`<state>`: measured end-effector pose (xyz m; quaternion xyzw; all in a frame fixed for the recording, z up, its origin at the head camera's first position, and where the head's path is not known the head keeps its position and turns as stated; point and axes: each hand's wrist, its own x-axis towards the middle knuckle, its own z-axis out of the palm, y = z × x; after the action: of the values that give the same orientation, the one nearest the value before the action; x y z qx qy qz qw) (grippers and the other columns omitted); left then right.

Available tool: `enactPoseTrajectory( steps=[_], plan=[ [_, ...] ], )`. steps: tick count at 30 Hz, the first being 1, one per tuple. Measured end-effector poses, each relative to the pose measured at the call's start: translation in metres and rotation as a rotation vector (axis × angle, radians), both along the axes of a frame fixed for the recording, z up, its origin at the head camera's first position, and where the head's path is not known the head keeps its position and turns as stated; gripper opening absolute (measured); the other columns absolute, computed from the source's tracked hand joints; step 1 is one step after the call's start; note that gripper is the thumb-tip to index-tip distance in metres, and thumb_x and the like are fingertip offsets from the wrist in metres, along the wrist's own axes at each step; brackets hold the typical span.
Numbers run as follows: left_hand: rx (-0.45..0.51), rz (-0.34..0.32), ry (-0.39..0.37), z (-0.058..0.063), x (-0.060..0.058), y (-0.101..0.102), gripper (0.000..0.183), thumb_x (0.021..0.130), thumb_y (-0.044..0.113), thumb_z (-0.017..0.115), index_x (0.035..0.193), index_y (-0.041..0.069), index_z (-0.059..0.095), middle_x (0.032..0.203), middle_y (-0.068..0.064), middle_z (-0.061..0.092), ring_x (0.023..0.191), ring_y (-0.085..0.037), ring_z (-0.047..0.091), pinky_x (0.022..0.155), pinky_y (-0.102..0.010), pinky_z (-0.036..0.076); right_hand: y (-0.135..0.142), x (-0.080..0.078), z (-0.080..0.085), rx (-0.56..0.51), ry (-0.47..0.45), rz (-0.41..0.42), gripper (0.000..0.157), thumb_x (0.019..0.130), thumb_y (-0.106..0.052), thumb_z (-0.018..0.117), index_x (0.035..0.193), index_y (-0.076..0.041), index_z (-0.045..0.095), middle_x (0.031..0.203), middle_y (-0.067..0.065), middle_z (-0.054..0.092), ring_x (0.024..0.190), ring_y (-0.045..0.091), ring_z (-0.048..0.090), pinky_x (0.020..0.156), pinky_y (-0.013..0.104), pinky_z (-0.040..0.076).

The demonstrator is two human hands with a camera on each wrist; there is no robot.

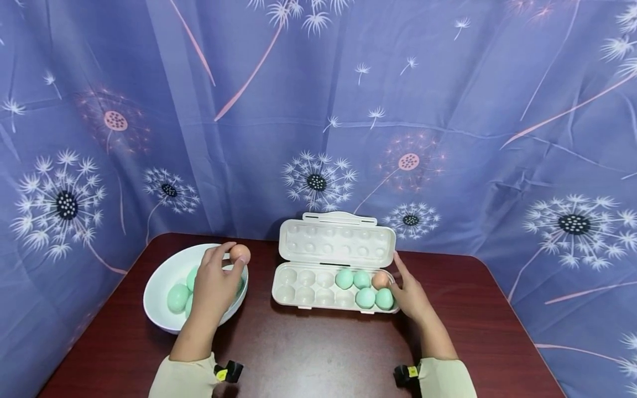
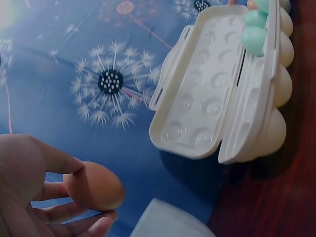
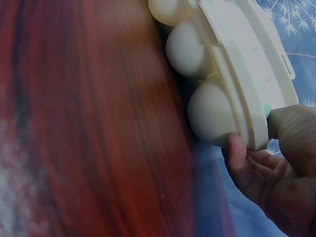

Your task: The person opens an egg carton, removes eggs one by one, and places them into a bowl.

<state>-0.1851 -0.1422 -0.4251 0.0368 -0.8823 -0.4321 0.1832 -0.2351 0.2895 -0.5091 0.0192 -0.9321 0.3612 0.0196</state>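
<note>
My left hand (image 1: 216, 282) pinches a brown egg (image 2: 95, 186) between thumb and fingertips, over the right rim of a white bowl (image 1: 158, 276). Several pale green eggs (image 1: 178, 299) lie in the bowl, partly covered by that hand. Right of it stands a white plastic egg carton (image 1: 303, 311) with its lid (image 1: 340, 243) raised toward the curtain. Several green eggs (image 1: 365, 298) and one brown egg (image 1: 381, 279) fill cups at its right end, and the left cups hold none. My right hand (image 3: 281, 168) grips the carton's right end, thumb over the rim and fingers beneath.
A dark red wooden table (image 1: 318, 359) carries the bowl and the carton. Close behind its far edge hangs a blue curtain (image 1: 259, 166) printed with dandelions. The bowl and carton stand a short gap apart.
</note>
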Motion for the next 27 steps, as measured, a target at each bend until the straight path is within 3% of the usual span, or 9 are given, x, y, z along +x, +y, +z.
enactPoseTrajectory(
  steps=[3, 7, 10, 14, 19, 24, 27],
  plan=[
    [-0.010, 0.031, 0.014, -0.004, -0.002, -0.006, 0.044, 0.097, 0.019, 0.063, 0.137, 0.001, 0.057, 0.135, -0.021, 0.054, 0.109, -0.038, 0.070, 0.089, -0.047, 0.058, 0.001, 0.000, -0.001, -0.007, 0.004, 0.006, 0.081, 0.098, -0.013, 0.059, 0.164, -0.026, 0.013, 0.102, 0.016, 0.064, 0.060, 0.014, 0.050, 0.068, 0.030, 0.047],
    [-0.006, 0.055, 0.005, -0.009, -0.006, -0.012, 0.044, 0.097, 0.018, 0.063, 0.137, -0.001, 0.057, 0.134, -0.022, 0.054, 0.110, -0.039, 0.069, 0.091, -0.048, 0.056, 0.001, 0.001, -0.001, -0.016, 0.002, 0.007, 0.081, 0.099, -0.014, 0.059, 0.164, -0.027, 0.012, 0.099, 0.019, 0.064, 0.057, 0.013, 0.049, 0.066, 0.030, 0.047],
    [-0.002, 0.052, -0.023, -0.013, -0.009, -0.017, 0.045, 0.097, 0.017, 0.062, 0.137, -0.002, 0.056, 0.134, -0.024, 0.053, 0.112, -0.041, 0.068, 0.096, -0.049, 0.053, 0.001, 0.000, 0.000, -0.007, 0.008, 0.004, 0.081, 0.099, -0.013, 0.058, 0.164, -0.027, 0.012, 0.104, 0.019, 0.065, 0.067, 0.015, 0.055, 0.069, 0.030, 0.048],
    [-0.011, 0.054, -0.073, -0.019, -0.013, -0.022, 0.045, 0.097, 0.018, 0.062, 0.138, -0.001, 0.055, 0.135, -0.027, 0.053, 0.114, -0.043, 0.066, 0.102, -0.052, 0.047, 0.001, -0.001, 0.000, 0.003, 0.013, 0.012, 0.080, 0.099, -0.012, 0.058, 0.164, -0.025, 0.012, 0.125, 0.020, 0.065, 0.090, 0.021, 0.064, 0.075, 0.032, 0.051],
    [-0.034, 0.061, -0.115, -0.026, -0.016, -0.027, 0.045, 0.096, 0.018, 0.062, 0.137, 0.000, 0.056, 0.131, -0.029, 0.055, 0.115, -0.043, 0.064, 0.102, -0.054, 0.045, 0.001, -0.001, 0.001, 0.005, 0.016, 0.013, 0.079, 0.100, -0.013, 0.058, 0.164, -0.023, 0.012, 0.126, 0.021, 0.065, 0.096, 0.025, 0.066, 0.079, 0.034, 0.051],
    [-0.077, 0.052, -0.123, -0.033, -0.019, -0.029, 0.045, 0.095, 0.016, 0.064, 0.137, 0.000, 0.057, 0.126, -0.030, 0.058, 0.114, -0.044, 0.063, 0.098, -0.054, 0.047, 0.001, 0.000, 0.001, 0.001, 0.012, 0.008, 0.080, 0.099, -0.014, 0.059, 0.164, -0.024, 0.013, 0.121, 0.019, 0.065, 0.075, 0.018, 0.059, 0.076, 0.032, 0.048],
    [-0.104, 0.041, -0.128, -0.035, -0.019, -0.030, 0.046, 0.095, 0.016, 0.064, 0.137, -0.001, 0.057, 0.128, -0.030, 0.058, 0.116, -0.044, 0.061, 0.099, -0.055, 0.047, 0.000, 0.000, 0.001, -0.007, 0.005, 0.005, 0.080, 0.099, -0.016, 0.060, 0.164, -0.025, 0.013, 0.108, 0.016, 0.065, 0.062, 0.014, 0.048, 0.073, 0.031, 0.045]
  ],
)
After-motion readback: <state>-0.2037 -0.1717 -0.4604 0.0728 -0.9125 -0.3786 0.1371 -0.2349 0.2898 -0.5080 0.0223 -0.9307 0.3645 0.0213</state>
